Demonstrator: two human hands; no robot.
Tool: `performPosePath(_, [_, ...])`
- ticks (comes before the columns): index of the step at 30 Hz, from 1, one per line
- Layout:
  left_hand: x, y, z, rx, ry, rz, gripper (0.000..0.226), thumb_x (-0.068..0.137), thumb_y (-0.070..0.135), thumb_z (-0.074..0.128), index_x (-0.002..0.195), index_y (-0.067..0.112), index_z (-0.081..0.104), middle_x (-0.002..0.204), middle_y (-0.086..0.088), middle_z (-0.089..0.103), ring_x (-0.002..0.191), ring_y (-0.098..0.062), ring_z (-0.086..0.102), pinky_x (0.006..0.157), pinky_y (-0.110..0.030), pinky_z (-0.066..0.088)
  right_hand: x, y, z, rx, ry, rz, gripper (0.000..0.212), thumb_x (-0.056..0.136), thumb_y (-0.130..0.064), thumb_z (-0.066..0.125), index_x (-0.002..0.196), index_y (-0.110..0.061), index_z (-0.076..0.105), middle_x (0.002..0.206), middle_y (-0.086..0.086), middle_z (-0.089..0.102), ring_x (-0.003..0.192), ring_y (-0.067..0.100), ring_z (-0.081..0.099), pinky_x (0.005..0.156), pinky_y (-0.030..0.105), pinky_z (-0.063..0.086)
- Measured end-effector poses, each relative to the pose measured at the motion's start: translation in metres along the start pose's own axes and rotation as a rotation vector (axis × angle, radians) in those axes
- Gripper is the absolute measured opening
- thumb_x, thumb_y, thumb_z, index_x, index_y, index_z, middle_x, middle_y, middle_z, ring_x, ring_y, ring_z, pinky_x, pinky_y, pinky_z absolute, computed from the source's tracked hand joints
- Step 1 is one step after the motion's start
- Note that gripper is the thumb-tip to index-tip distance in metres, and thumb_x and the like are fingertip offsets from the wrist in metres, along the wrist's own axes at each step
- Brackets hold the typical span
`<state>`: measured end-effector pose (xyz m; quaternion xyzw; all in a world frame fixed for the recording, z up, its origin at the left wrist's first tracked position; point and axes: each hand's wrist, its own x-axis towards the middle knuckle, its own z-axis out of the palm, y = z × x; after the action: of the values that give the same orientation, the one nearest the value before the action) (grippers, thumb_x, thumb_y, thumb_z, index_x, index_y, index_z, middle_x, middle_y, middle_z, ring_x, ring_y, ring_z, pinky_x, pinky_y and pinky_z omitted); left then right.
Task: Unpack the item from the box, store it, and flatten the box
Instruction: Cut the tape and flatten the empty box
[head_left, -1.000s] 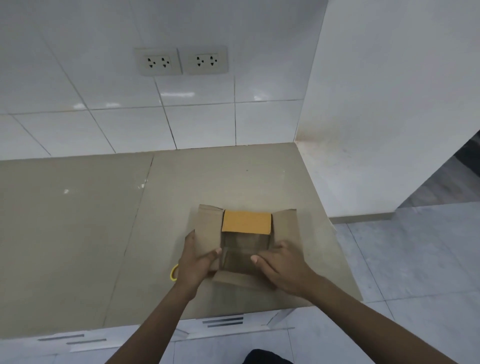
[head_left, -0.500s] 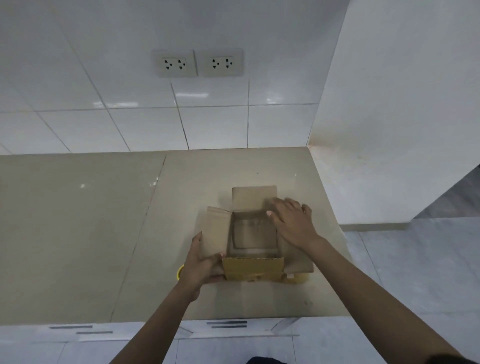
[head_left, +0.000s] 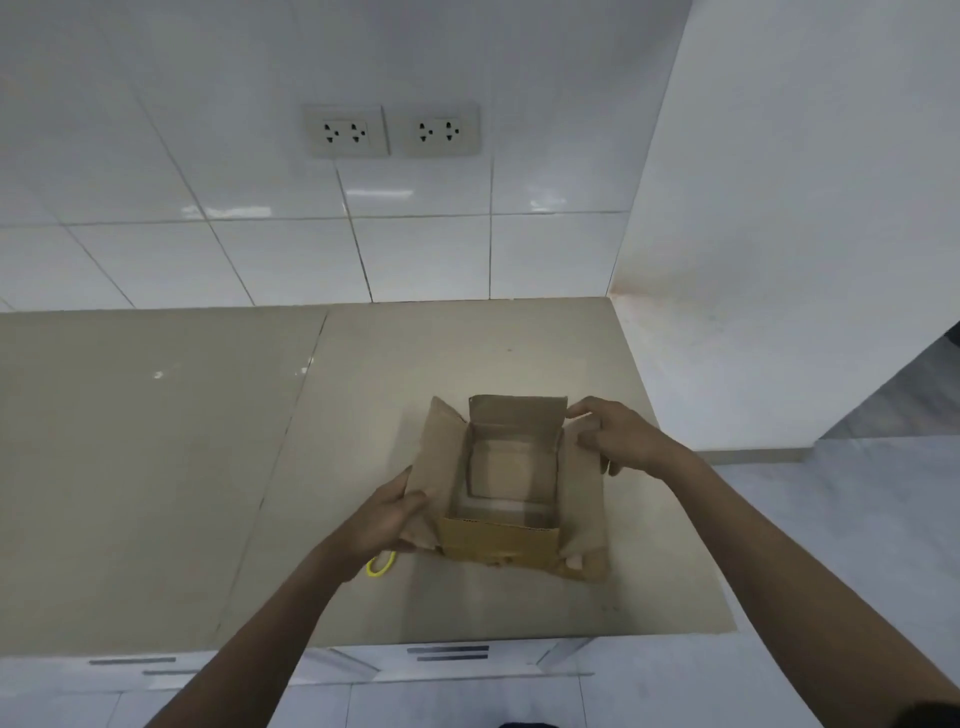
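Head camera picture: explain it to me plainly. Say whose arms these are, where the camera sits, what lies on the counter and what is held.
No machine here: a person wears a camera on the head, looking forward and down at their own bare arms. On the beige countertop stands an open cardboard box, flaps spread. The left hand grips its left flap; the right hand grips the right flap near the far corner. Something small and yellow peeks out beside the left hand; what it is cannot be told. Behind are white tiles and two wall sockets.

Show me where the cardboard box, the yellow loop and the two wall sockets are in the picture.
cardboard box (head_left: 500, 540): head view, on its near outer wall.
yellow loop (head_left: 382, 566): head view, on the visible curve beside the left wrist.
wall sockets (head_left: 392, 131): head view, between the two plates on the tiled wall.
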<state>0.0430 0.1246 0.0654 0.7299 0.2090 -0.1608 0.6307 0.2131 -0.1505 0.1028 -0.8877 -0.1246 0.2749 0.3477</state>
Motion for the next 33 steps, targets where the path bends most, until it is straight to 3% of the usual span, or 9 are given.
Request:
performPosePath(5, [-0.002,0.046,-0.001,0.157,0.219,0.357,0.04,0.098,0.029,0.049,0.11,0.067,0.052,0.1,0.049,0.059,0.099,0.029,0.048,0.08,0.005,0.035,-0.019,-0.024,-0.021,0.197,0.24,-0.234,0.037,0.089,-0.004,0.05,0.115,-0.028,0.06,0.086,-0.005,0.063,0.055,0.011,0.056,0.047,0.031,0.048])
performPosePath(9, [0.003,0.072,-0.011,0.305,0.346,0.597,0.041,0.098,0.043,0.039,0.138,0.051,0.034,0.115,0.009,0.063,0.097,-0.006,0.061,0.083,-0.023,0.047,-0.035,-0.039,-0.033,0.379,0.43,-0.369,0.045,0.086,-0.004,0.049,0.114,-0.037,0.061,0.111,-0.007,0.063,0.081,0.019,0.061,0.054,0.029,0.054])
performPosePath(13, [0.007,0.072,-0.014,0.579,0.352,0.713,0.04,0.099,0.043,0.033,0.138,0.052,0.029,0.107,0.0,0.065,0.076,-0.011,0.061,0.063,-0.027,0.045,-0.044,-0.018,-0.006,0.465,0.516,-0.306,0.039,0.089,-0.003,0.051,0.117,-0.03,0.059,0.118,-0.002,0.061,0.087,0.022,0.065,0.052,0.031,0.057])
performPosePath(16, [0.009,0.04,-0.014,0.789,0.238,0.722,0.046,0.101,0.03,0.037,0.137,0.057,0.028,0.134,0.002,0.058,0.114,-0.02,0.057,0.089,-0.023,0.042,-0.052,0.012,0.026,0.629,0.523,-0.144,0.036,0.09,-0.003,0.053,0.114,-0.028,0.06,0.117,0.006,0.063,0.082,0.023,0.066,0.053,0.036,0.057])
performPosePath(19, [0.005,0.008,-0.008,0.864,0.16,0.721,0.055,0.101,0.023,0.04,0.136,0.062,0.024,0.14,0.002,0.054,0.123,-0.021,0.052,0.095,-0.017,0.037,-0.059,0.031,0.037,0.769,0.512,-0.082,0.032,0.09,-0.01,0.058,0.109,-0.036,0.061,0.108,0.005,0.067,0.077,0.026,0.069,0.053,0.035,0.058])
performPosePath(23, [0.0,-0.021,-0.002,0.951,0.082,0.663,0.055,0.101,0.023,0.038,0.141,0.057,0.02,0.146,-0.001,0.047,0.126,-0.025,0.051,0.1,-0.029,0.043,-0.067,0.053,0.058,0.678,0.458,0.077,0.026,0.088,-0.013,0.063,0.108,-0.03,0.06,0.107,0.002,0.065,0.088,0.025,0.067,0.061,0.045,0.061])
performPosePath(29, [-0.011,-0.05,0.006,1.112,-0.061,0.56,0.073,0.093,0.003,0.041,0.142,0.053,0.019,0.157,0.003,0.026,0.144,-0.017,0.025,0.111,-0.035,0.037,-0.075,0.084,0.092,0.467,0.416,0.268,0.022,0.093,-0.018,0.056,0.113,-0.021,0.049,0.089,0.006,0.062,0.07,0.019,0.065,0.056,0.037,0.059])
performPosePath(31, [-0.01,-0.055,0.007,1.151,-0.076,0.513,0.066,0.096,0.007,0.036,0.144,0.049,0.019,0.159,0.001,0.023,0.147,-0.019,0.019,0.111,-0.037,0.036,-0.074,0.083,0.094,0.415,0.304,0.309,0.022,0.095,-0.017,0.052,0.115,-0.016,0.043,0.09,0.009,0.062,0.069,0.019,0.065,0.056,0.036,0.059])
performPosePath(33, [-0.009,-0.055,0.006,1.234,-0.096,0.484,0.048,0.101,0.03,0.027,0.145,0.048,0.018,0.159,0.002,0.023,0.147,-0.019,0.017,0.115,-0.039,0.03,-0.076,0.077,0.083,0.3,0.113,0.341,0.034,0.092,-0.026,0.057,0.118,-0.016,0.038,0.098,0.009,0.061,0.078,0.02,0.062,0.063,0.037,0.057])
